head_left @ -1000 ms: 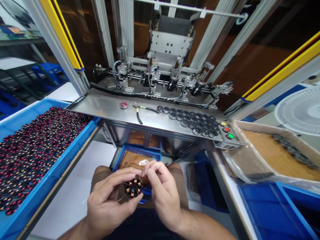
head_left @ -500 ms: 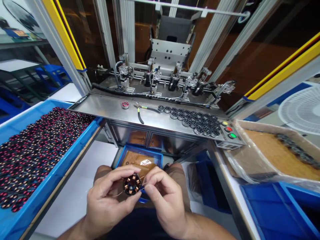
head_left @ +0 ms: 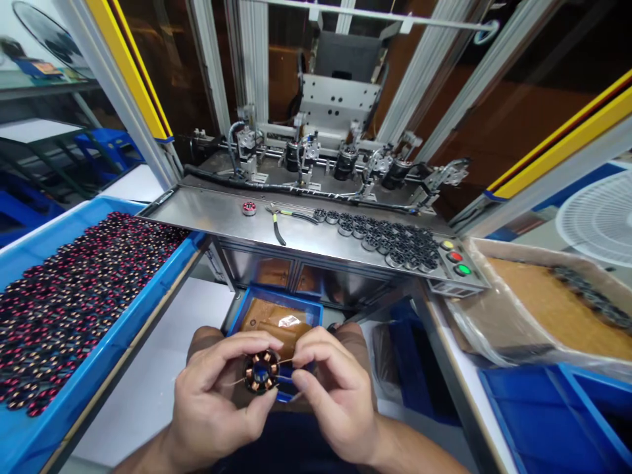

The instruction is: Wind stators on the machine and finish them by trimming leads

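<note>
A black ring-shaped motor stator (head_left: pixel 261 372) with copper windings is held above my lap, its face turned up towards me. My left hand (head_left: pixel 222 388) grips its rim between thumb and fingers. Thin copper wire ends (head_left: pixel 285 361) stick out from its right side, and another comes out on the left, by my left palm. My right hand (head_left: pixel 336 388) is at the right of the stator, with its fingertips at the upper wire end. Thumb and forefinger lie slightly apart, close to the wires.
On the metal ledge (head_left: pixel 222 220) lie a red-wound stator (head_left: pixel 249 209), pliers (head_left: pixel 286 220) and several black stators (head_left: pixel 390 237). A blue tray (head_left: pixel 106 204) full of wound stators stands left. Push buttons (head_left: pixel 455 257) and a plastic-lined box (head_left: pixel 523 296) are at right. Station fixtures (head_left: pixel 345 161) stand behind.
My right hand has shifted slightly right, its thumb and forefinger parting a little. The wire ends on the right now show more spread. The stator stays in my left hand, tilted slightly differently.
</note>
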`<state>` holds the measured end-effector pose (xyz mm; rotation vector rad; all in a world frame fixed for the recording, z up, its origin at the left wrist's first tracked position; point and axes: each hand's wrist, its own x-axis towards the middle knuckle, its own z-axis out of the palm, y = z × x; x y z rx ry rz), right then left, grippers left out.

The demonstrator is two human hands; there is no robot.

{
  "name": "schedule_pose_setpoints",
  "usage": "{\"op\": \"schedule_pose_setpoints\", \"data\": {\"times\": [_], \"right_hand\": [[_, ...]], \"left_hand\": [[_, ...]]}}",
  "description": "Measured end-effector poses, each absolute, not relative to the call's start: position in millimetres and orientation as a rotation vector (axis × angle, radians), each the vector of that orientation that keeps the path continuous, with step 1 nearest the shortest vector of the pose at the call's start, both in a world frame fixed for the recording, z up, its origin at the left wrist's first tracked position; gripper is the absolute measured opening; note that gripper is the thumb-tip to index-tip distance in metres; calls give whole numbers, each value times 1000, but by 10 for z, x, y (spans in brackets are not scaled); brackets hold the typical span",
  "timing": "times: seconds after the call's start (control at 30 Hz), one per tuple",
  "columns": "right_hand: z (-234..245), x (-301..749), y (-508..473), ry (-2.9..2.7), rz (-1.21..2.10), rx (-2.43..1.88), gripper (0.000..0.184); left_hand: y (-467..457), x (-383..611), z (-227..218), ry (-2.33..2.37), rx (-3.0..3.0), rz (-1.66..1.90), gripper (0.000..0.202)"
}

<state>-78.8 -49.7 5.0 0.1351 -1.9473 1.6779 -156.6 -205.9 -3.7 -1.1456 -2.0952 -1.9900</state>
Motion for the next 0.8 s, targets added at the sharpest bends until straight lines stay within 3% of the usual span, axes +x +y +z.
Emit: {"op": "schedule_pose_setpoints", "data": {"times": [0.47, 0.6, 0.73, 0.8], "right_hand": [[91, -779, -637, -1807, 1537, 264, 22], [83, -806, -499, -1857, 1548, 342, 21], [156, -911, -294, -1956, 1496, 544, 37], [217, -981, -242, -1980, 1452, 673, 36]], "left_hand": [[-2009, -1513, 33, -2064, -1017, -2091, 50], [-2030, -1530, 63, -2089, -956, -2393, 43], [-2044, -1563, 78, -2081, -894, -2827, 35], [-2035, -1568, 76, -2059, -872, -2993, 37]]}}
